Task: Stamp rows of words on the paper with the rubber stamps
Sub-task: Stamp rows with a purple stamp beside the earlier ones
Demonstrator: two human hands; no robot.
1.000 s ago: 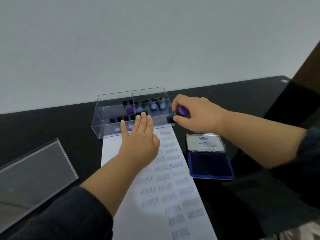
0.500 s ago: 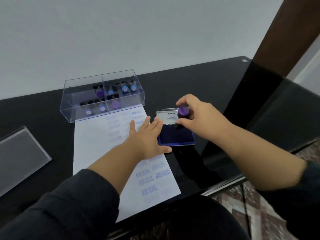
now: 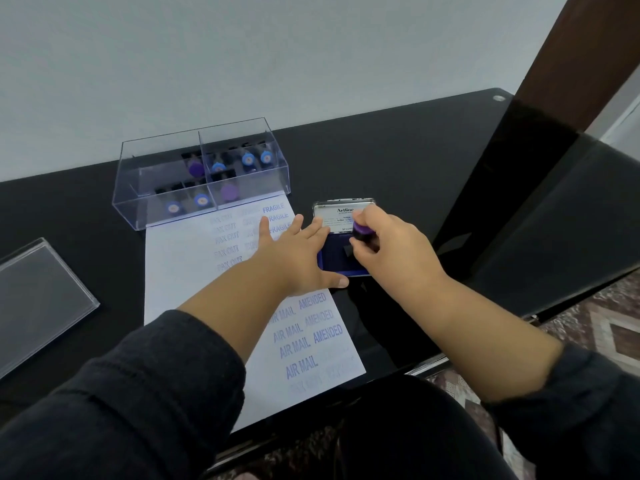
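A white paper (image 3: pixel 180 271) lies on the black table, covered with blue stamped words such as FRAGILE, AIR MAIL and AMENDED. My left hand (image 3: pixel 294 258) lies flat on the paper with fingers straight, its thumb near the ink pad's corner. My right hand (image 3: pixel 391 247) pinches a purple-topped rubber stamp (image 3: pixel 362 232) and holds it on the blue ink pad (image 3: pixel 334 259), whose open lid (image 3: pixel 332 213) reads Artline.
A clear plastic box (image 3: pixel 201 174) with several blue and purple stamps stands at the paper's far end. Its clear lid (image 3: pixel 38 299) lies at the left. The black table's (image 3: pixel 415 161) front edge runs close to my body, with patterned floor beyond at the right.
My right hand carried the purple stamp from beside the box down onto the ink pad. My left hand slid down the paper toward the pad. The view shifted right.
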